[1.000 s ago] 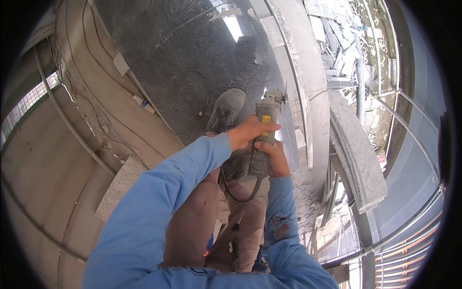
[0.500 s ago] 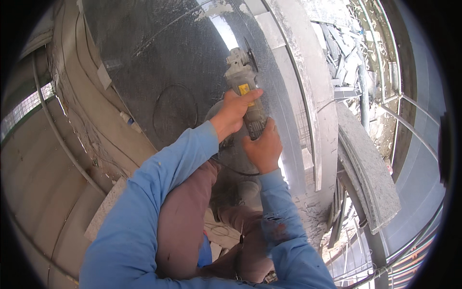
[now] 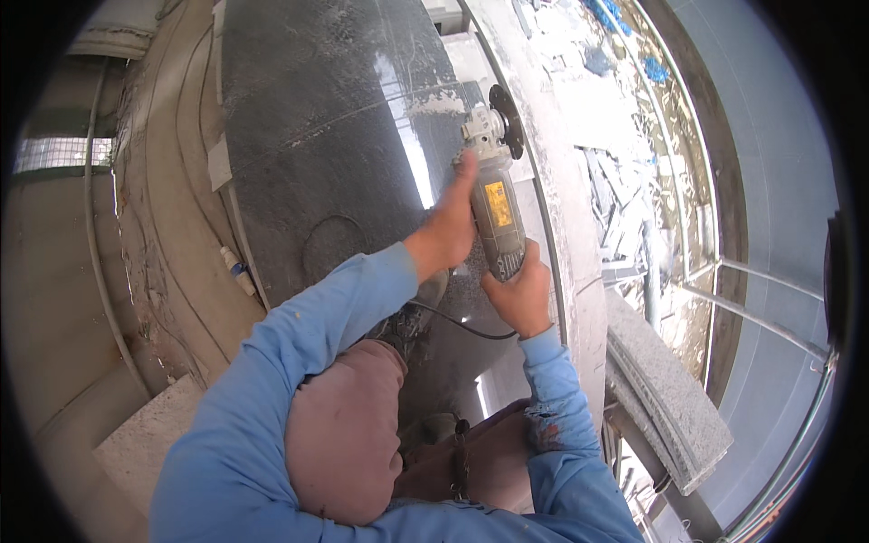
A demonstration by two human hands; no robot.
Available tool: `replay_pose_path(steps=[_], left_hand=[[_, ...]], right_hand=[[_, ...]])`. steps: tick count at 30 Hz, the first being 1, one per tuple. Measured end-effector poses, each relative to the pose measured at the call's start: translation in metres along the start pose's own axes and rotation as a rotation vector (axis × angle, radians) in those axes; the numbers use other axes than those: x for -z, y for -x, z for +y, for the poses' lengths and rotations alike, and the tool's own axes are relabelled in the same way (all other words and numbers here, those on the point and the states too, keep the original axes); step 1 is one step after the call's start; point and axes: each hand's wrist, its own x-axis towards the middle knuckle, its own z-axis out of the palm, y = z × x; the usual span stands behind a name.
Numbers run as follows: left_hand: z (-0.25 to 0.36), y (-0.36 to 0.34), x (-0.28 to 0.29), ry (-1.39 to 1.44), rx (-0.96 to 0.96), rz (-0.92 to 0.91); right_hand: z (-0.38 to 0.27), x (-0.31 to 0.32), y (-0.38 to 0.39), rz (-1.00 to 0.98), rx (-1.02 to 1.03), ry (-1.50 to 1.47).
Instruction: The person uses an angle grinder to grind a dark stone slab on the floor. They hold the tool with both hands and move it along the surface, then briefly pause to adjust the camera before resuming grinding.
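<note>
A dusty grey angle grinder [image 3: 499,206] with a yellow label points away from me, held above the right side of a dark, shiny stone slab [image 3: 299,118]. Its thin dark disc [image 3: 507,123] stands on edge at the far end. My right hand [image 3: 523,294] is closed round the rear of the body. Along the left side near the head lies my left hand [image 3: 450,222], slightly blurred, its thumb stretched forward and its fingers hidden under the tool. From the rear end a black cord [image 3: 457,322] curves off to the left across the slab.
Right of the slab runs a pale dusty ledge [image 3: 579,226]. Beyond it are broken stone pieces [image 3: 620,213] and stacked slabs [image 3: 670,389]. On the left, a cable connector [image 3: 238,271] lies by the slab's edge. My bent knee [image 3: 348,434] rests in front.
The grinder has shifted right, and its disc now shows more of its face. My left hand has slid forward from on top of the body to its left side. The view has turned.
</note>
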Motion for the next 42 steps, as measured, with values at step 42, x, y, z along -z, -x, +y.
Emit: replay_pose_path(steps=[42], left_hand=[[-0.052,-0.087,0.073,-0.607,0.042,0.101]], right_hand=[[0.054,-0.05,-0.058,-0.153,-0.077,0.153]])
